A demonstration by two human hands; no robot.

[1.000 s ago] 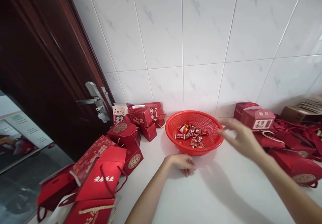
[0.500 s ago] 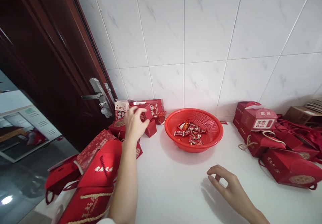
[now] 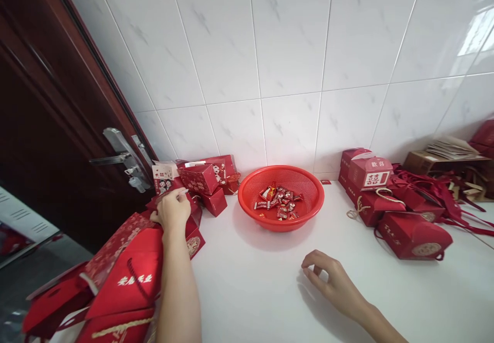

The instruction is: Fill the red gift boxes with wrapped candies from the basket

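Note:
My left hand (image 3: 172, 210) reaches into the pile of red boxes at the left, its fingers bent over a dark red box (image 3: 194, 223); whether it grips anything is hidden. Just behind it lie a patterned red box (image 3: 199, 178) and a smaller red box (image 3: 216, 202). My right hand (image 3: 324, 276) hovers over the white table (image 3: 247, 286) with curled fingers, thumb near the index finger, nothing visible between them. Between and beyond my hands stands a red plastic basket (image 3: 247, 213) holding several wrapped candies (image 3: 283, 199).
Larger red bags (image 3: 133, 276) lie along the left edge, beside a dark door with a metal handle (image 3: 119, 158). At the right are stacked red boxes (image 3: 415, 235), red ribbons (image 3: 447, 199) and a brown carton (image 3: 420, 163). A tiled wall (image 3: 289, 34) rises behind.
My left hand has moved left and down, from above the patterned box to the boxes in front of it. The view has turned right. My right hand's fingertips have come closer together.

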